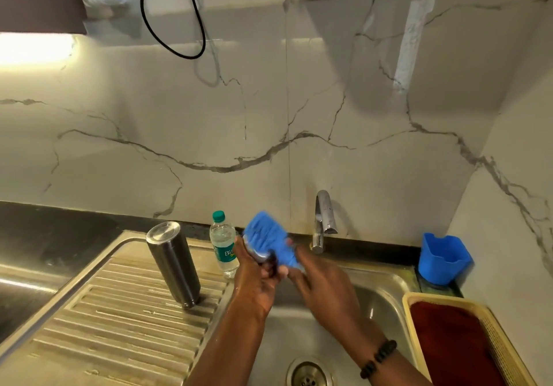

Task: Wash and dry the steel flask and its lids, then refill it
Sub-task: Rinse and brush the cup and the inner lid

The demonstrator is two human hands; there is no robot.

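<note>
The dark steel flask [173, 264] stands upside down on the ribbed drainboard [119, 319], left of the sink basin. Over the basin my left hand [254, 278] grips a small lid [263, 256], of which only a pale rim and a dark part show. My right hand [320, 284] holds a blue scrub pad [269, 236] against that lid. The pad is blurred. A plastic water bottle [223, 243] with a green cap stands behind my left hand.
The steel tap [324, 218] rises at the back of the sink [383, 290], with no water visibly running. A blue holder [443, 258] sits at the back right corner. A yellow basket [484, 319] with a dark red cloth stands right of the basin. The drain [308, 375] lies below my arms.
</note>
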